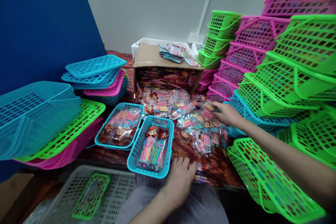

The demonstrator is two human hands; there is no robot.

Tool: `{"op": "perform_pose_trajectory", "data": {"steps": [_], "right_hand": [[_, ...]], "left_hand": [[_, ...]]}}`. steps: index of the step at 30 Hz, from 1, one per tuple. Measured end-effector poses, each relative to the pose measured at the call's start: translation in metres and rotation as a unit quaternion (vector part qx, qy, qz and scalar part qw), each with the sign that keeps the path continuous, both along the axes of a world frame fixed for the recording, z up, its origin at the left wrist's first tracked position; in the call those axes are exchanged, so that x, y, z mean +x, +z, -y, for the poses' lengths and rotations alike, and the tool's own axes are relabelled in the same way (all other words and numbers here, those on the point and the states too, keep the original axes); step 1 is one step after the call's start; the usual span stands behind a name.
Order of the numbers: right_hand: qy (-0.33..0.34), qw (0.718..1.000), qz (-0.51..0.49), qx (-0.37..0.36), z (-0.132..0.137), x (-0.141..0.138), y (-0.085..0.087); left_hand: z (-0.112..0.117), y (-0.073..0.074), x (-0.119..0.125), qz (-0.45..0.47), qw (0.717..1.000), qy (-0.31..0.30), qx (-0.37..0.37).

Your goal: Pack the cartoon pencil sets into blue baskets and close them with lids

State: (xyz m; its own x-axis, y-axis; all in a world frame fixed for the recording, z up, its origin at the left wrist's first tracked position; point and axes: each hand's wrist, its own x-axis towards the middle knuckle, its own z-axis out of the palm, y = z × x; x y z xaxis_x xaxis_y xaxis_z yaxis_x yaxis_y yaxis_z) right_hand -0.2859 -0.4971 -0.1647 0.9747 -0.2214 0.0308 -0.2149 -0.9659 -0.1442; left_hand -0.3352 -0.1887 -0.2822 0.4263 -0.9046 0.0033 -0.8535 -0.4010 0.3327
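My right hand [226, 112] reaches over the heap at the right, its fingers closed on a clear plastic packet [207, 109] that is blurred by motion. Below it lie many similar packets [189, 121] with pink and yellow sticks and a cartoon girl's picture. At the table's front edge rests my left hand [181, 175], fingers slightly apart and apparently holding nothing. Just left of it stands a blue basket [132, 163] with a few stick packets [149, 148] inside. Beside that basket is another blue basket [98, 138], filled with packets.
An open cardboard box [147, 56] with more packets lies behind the heap, printed cards [173, 52] on top. Green baskets [278, 105] and pink baskets [258, 31] are stacked at right. Blue baskets [39, 112] and lids [94, 66] are piled at left. A grey crate [118, 196] sits below.
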Motion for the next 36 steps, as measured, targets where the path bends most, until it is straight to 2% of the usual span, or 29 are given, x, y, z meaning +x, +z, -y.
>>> {"op": "perform_pose_trajectory", "data": {"steps": [4,6,8,10,13,15,16,18,20,23,26,28,30,32,34,36], "right_hand": [[-0.032,0.986,0.000,0.163,-0.001,0.006,0.000],[-0.020,0.968,-0.024,0.249,-0.016,0.004,-0.011],[-0.001,0.953,-0.043,0.301,-0.041,-0.002,-0.027],[0.024,0.957,-0.069,0.281,-0.073,-0.013,-0.047],[0.073,0.976,-0.116,0.167,-0.115,-0.034,-0.074],[0.082,0.976,-0.155,0.132,-0.128,-0.045,-0.085],[0.082,0.972,-0.171,0.136,-0.130,-0.048,-0.088],[0.082,0.959,-0.193,0.191,-0.127,-0.051,-0.091],[0.087,0.938,-0.194,0.275,-0.121,-0.052,-0.088],[0.107,0.901,-0.203,0.368,-0.115,-0.060,-0.075],[0.125,0.879,-0.215,0.407,-0.118,-0.073,-0.059],[0.131,0.888,-0.215,0.384,-0.124,-0.083,-0.054],[0.128,0.915,-0.222,0.311,-0.134,-0.094,-0.057],[0.114,0.950,-0.208,0.205,-0.145,-0.103,-0.068],[0.097,0.978,-0.150,0.105,-0.154,-0.110,-0.083],[0.094,0.990,-0.088,0.061,-0.156,-0.116,-0.098]], "left_hand": [[0.001,-0.004,0.000,-0.007,1.000,0.004,-0.011],[0.000,-0.005,0.000,-0.014,1.000,0.007,-0.023],[-0.001,-0.006,-0.001,-0.016,0.998,0.009,-0.060],[-0.002,-0.007,-0.003,0.000,0.994,0.017,-0.110],[-0.003,-0.010,-0.008,0.031,0.988,0.036,-0.147],[-0.004,-0.013,-0.009,0.032,0.988,0.044,-0.145],[-0.004,-0.015,-0.009,0.030,0.988,0.043,-0.142],[-0.005,-0.018,-0.007,0.020,0.989,0.035,-0.140],[-0.007,-0.021,-0.005,0.001,0.990,0.032,-0.138],[-0.006,-0.021,-0.003,-0.034,0.990,0.062,-0.123],[-0.003,-0.018,-0.003,-0.038,0.989,0.084,-0.115],[-0.001,-0.015,-0.003,-0.036,0.988,0.085,-0.125],[0.001,-0.013,-0.001,-0.047,0.986,0.090,-0.133],[0.003,-0.011,0.000,-0.063,0.984,0.098,-0.135],[0.004,-0.009,-0.002,-0.071,0.983,0.098,-0.137],[0.001,-0.007,-0.008,-0.074,0.982,0.099,-0.141]]}}
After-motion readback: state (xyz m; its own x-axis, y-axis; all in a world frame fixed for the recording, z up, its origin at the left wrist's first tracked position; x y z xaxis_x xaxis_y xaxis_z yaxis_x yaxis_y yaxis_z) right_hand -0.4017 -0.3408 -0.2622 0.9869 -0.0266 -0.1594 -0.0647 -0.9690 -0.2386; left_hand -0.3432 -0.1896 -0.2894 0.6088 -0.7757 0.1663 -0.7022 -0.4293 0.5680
